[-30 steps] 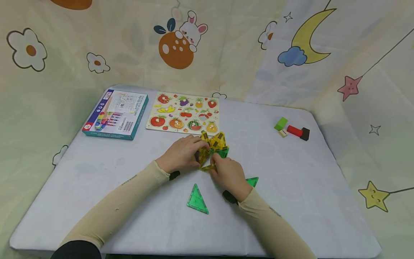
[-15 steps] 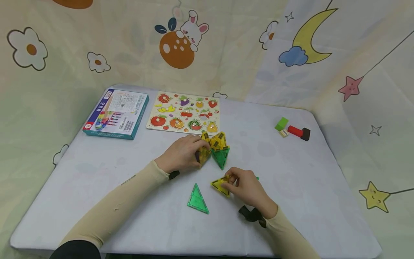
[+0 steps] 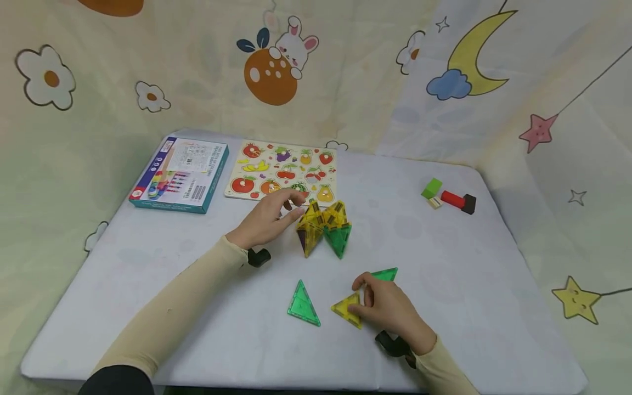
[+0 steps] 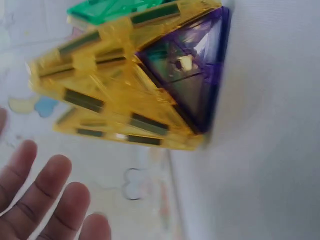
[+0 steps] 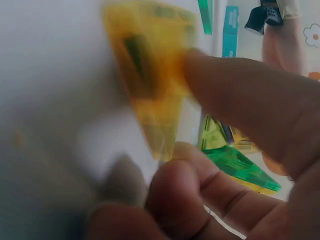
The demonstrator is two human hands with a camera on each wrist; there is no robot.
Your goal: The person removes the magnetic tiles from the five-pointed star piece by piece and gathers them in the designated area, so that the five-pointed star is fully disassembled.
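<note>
A standing cluster of magnetic triangle tiles, yellow with one green and one purple face, sits mid-table; the left wrist view shows the cluster close up. My left hand hovers just left of it with relaxed fingers, holding nothing. Nearer me, my right hand pinches a loose yellow triangle tile low over the table, seen blurred in the right wrist view as a yellow tile between thumb and finger. A green triangle lies flat to its left. Another green triangle peeks out behind the right hand.
At the back lie a fruit puzzle board and a teal toy box. A green block, a red block and a dark block sit at the far right. Printed cloth walls surround the white table.
My right hand pulled a yellow tile off the cluster and carried it toward me. My left hand let go of the cluster and opened beside it.
</note>
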